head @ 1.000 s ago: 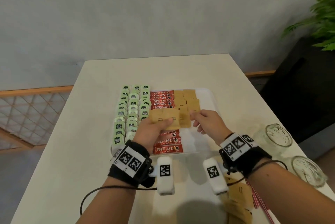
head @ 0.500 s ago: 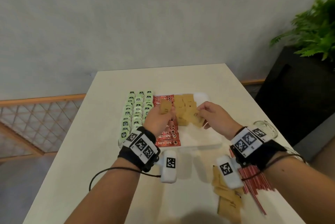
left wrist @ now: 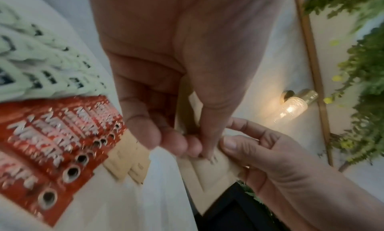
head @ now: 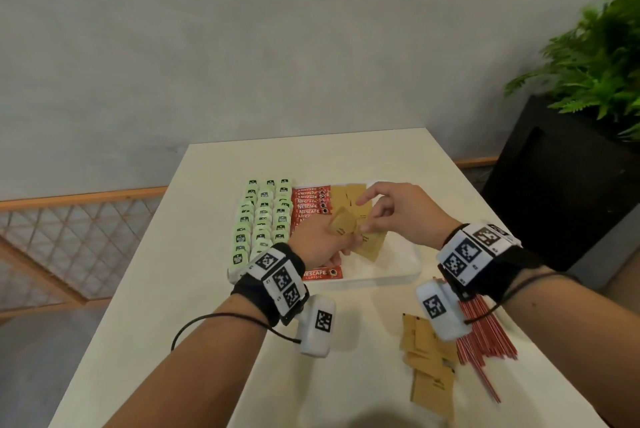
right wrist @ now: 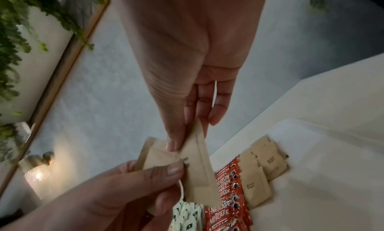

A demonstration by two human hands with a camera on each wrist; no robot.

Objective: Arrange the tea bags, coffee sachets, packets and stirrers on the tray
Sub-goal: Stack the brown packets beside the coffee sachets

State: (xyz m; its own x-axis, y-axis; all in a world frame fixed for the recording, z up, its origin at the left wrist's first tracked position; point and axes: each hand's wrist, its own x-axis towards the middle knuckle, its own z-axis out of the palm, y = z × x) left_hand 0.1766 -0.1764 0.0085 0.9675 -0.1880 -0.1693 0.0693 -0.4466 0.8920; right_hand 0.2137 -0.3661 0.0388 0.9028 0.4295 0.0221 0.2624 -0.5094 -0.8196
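A white tray (head: 398,275) holds rows of green tea bags (head: 263,219), red coffee sachets (head: 311,200) and brown packets (head: 349,193). Above the tray, my left hand (head: 341,242) grips a small stack of brown packets (head: 343,225). My right hand (head: 366,227) pinches one brown packet (head: 372,244) at that stack. In the left wrist view my left fingers (left wrist: 187,144) hold the stack (left wrist: 207,170) against my right thumb (left wrist: 230,144). In the right wrist view my right hand (right wrist: 182,136) pinches the top of the packet (right wrist: 197,172).
Loose brown packets (head: 429,368) and a bundle of red stirrers (head: 485,334) lie on the table near its front right, under my right wrist. A black planter (head: 571,185) with a green plant stands beyond the table's right edge. A wooden lattice rail (head: 69,237) runs on the left.
My right hand left the packets on the tray and came back to the stack in my left hand, pinching a packet there. Both hands sit a little higher and nearer each other.
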